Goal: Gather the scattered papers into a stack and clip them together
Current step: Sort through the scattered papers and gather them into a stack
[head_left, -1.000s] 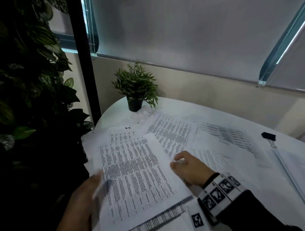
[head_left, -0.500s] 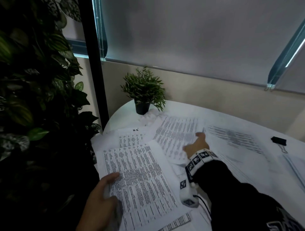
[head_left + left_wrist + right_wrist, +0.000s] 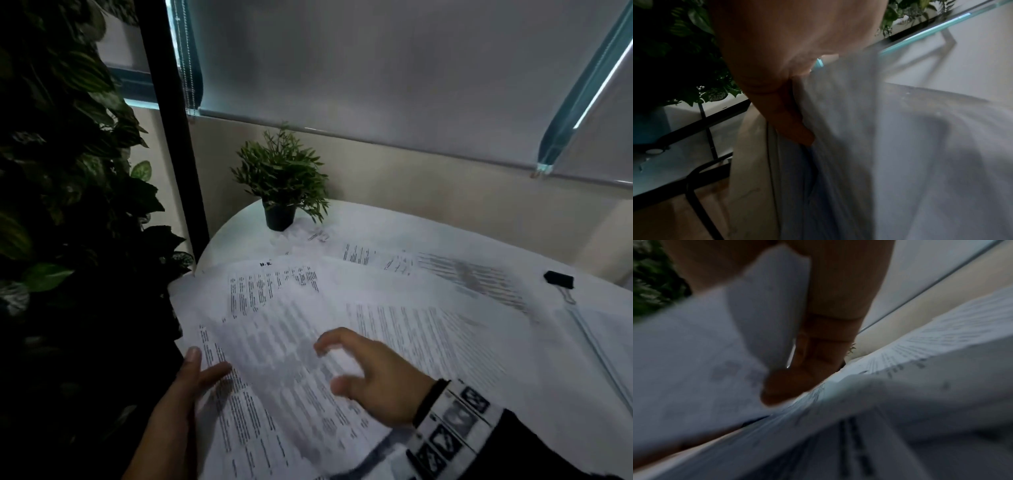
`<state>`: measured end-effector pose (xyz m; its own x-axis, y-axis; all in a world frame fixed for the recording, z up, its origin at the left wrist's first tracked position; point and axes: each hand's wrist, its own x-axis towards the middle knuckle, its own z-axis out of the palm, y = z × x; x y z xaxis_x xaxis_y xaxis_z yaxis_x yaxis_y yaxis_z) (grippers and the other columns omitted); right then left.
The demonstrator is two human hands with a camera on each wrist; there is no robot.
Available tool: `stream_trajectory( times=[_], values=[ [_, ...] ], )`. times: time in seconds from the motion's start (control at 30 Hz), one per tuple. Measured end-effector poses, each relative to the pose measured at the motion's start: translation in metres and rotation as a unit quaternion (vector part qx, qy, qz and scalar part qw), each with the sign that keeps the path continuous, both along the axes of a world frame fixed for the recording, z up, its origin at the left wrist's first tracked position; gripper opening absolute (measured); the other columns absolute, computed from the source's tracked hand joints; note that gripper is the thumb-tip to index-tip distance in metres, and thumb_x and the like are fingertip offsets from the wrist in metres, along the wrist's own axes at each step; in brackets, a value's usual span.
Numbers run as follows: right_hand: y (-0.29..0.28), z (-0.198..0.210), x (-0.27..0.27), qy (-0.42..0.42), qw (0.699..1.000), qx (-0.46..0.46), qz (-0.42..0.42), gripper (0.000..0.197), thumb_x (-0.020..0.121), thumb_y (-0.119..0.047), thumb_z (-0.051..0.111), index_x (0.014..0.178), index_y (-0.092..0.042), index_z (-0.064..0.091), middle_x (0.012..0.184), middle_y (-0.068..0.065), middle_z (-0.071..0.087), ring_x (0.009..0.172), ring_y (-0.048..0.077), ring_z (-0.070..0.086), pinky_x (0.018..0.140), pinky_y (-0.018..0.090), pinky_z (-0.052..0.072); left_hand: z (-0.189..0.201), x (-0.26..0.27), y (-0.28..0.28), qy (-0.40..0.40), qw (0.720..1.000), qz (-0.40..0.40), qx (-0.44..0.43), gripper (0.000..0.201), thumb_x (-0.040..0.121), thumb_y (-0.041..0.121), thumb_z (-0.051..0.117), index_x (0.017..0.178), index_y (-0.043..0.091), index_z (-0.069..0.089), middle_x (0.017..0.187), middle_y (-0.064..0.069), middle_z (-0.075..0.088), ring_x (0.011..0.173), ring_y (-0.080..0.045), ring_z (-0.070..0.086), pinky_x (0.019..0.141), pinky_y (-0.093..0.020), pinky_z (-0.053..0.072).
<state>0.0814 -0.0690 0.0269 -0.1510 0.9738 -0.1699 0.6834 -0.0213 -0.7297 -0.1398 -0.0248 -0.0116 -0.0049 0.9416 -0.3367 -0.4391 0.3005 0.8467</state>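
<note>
Printed papers [image 3: 428, 335] lie overlapping across the white round table [image 3: 239, 240]. My left hand [image 3: 205, 363] grips the near-left edge of the gathered stack [image 3: 274, 394], thumb on top; the left wrist view shows its fingers [image 3: 793, 126] under the sheets. My right hand [image 3: 329, 365] is over the stack, blurred, with thumb and fingers curled. In the right wrist view a sheet [image 3: 766, 305] stands pinched against its fingers [image 3: 818, 353]. A black binder clip [image 3: 558, 279] lies at the far right, away from both hands.
A small potted plant [image 3: 281, 185] stands at the table's far edge by the wall. A large dark leafy plant [image 3: 68, 205] fills the left side, next to the stack. More papers [image 3: 609, 342] lie at the right edge.
My right hand has come back from its far reach to the stack. The printed sheet it reached for now lies over the stack. My left hand keeps its hold.
</note>
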Motion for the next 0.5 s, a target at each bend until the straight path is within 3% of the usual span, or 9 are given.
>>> stream_trajectory(
  times=[0.03,0.1,0.17,0.23,0.3,0.37,0.4,0.43,0.5],
  values=[
    [0.003,-0.001,-0.004,0.023,0.999,-0.026,0.008,0.036,0.088,-0.028,0.064,0.113,-0.047,0.046,0.122,-0.022,0.051,0.109,0.01,0.055,0.098,0.03,0.045,0.003,-0.002,0.001,0.042,0.999,-0.018,0.001,0.019,0.094,0.013,0.051,0.082,0.018,0.064,0.083,0.0,0.076,0.082,-0.025,0.065,0.075,-0.027,0.052],
    [0.021,-0.001,-0.005,0.088,0.992,-0.033,-0.078,0.038,0.085,-0.042,0.064,0.119,-0.043,0.045,0.116,-0.013,0.05,0.103,0.012,0.054,0.097,0.04,0.049,-0.004,-0.009,0.0,0.147,0.989,-0.034,0.0,0.02,0.085,-0.007,0.06,0.096,0.009,0.058,0.093,-0.013,0.073,0.078,-0.03,0.057,0.077,-0.027,0.044],
    [0.055,-0.006,0.004,-0.009,0.976,-0.01,-0.217,0.053,0.086,-0.053,0.056,0.131,-0.031,0.04,0.126,0.003,0.05,0.112,0.022,0.054,0.1,0.039,0.044,-0.012,-0.013,0.005,0.21,0.977,-0.016,-0.017,0.032,0.083,-0.013,0.059,0.109,0.005,0.055,0.108,-0.018,0.06,0.085,-0.029,0.053,0.081,-0.029,0.04],
    [0.086,-0.005,0.008,-0.127,0.944,-0.047,-0.3,0.071,0.087,-0.059,0.048,0.141,-0.017,0.029,0.138,0.013,0.045,0.125,0.029,0.047,0.104,0.039,0.039,-0.014,-0.014,0.009,0.2,0.979,0.001,-0.029,0.014,0.086,-0.004,0.058,0.099,0.001,0.059,0.1,-0.017,0.06,0.083,-0.025,0.056,0.072,-0.022,0.044],
    [0.106,-0.006,0.006,-0.176,0.924,-0.102,-0.324,0.076,0.086,-0.057,0.051,0.14,-0.009,0.029,0.138,0.013,0.046,0.126,0.03,0.047,0.102,0.038,0.041,-0.014,-0.012,0.011,0.117,0.991,0.025,-0.055,0.021,0.088,0.018,0.064,0.104,0.004,0.063,0.109,-0.02,0.062,0.099,-0.034,0.058,0.087,-0.025,0.047],
    [0.114,-0.009,0.002,-0.194,0.919,-0.099,-0.328,0.05,0.083,-0.044,0.062,0.114,-0.006,0.053,0.111,0.011,0.062,0.106,0.027,0.06,0.082,0.029,0.048,-0.024,-0.011,0.009,0.073,0.996,-0.011,-0.057,0.047,0.067,0.054,0.076,0.101,0.023,0.07,0.116,-0.012,0.064,0.113,-0.036,0.057,0.103,-0.046,0.041],
    [0.115,-0.011,-0.001,-0.201,0.92,-0.086,-0.324,0.031,0.082,-0.036,0.065,0.091,-0.008,0.059,0.094,0.009,0.066,0.089,0.025,0.064,0.071,0.025,0.048,-0.026,-0.012,0.009,0.075,0.996,-0.016,-0.051,0.051,0.059,0.059,0.079,0.098,0.028,0.071,0.115,-0.006,0.064,0.114,-0.033,0.057,0.104,-0.048,0.039],
    [0.114,-0.013,-0.002,-0.21,0.923,-0.078,-0.314,0.023,0.082,-0.03,0.066,0.077,-0.009,0.059,0.088,0.009,0.066,0.08,0.023,0.064,0.066,0.023,0.046,-0.02,-0.011,0.006,0.059,0.997,0.002,-0.045,0.047,0.064,0.051,0.08,0.103,0.028,0.069,0.115,-0.001,0.063,0.112,-0.029,0.057,0.103,-0.042,0.039],
    [0.114,-0.016,0.002,-0.216,0.931,-0.09,-0.281,0.02,0.086,-0.025,0.061,0.089,-0.005,0.065,0.106,0.009,0.065,0.091,0.024,0.063,0.074,0.025,0.048,-0.012,-0.009,0.001,0.068,0.997,0.01,-0.02,0.048,0.081,0.009,0.072,0.126,0.016,0.056,0.118,-0.003,0.06,0.104,-0.023,0.054,0.097,-0.032,0.038]
  ],
)
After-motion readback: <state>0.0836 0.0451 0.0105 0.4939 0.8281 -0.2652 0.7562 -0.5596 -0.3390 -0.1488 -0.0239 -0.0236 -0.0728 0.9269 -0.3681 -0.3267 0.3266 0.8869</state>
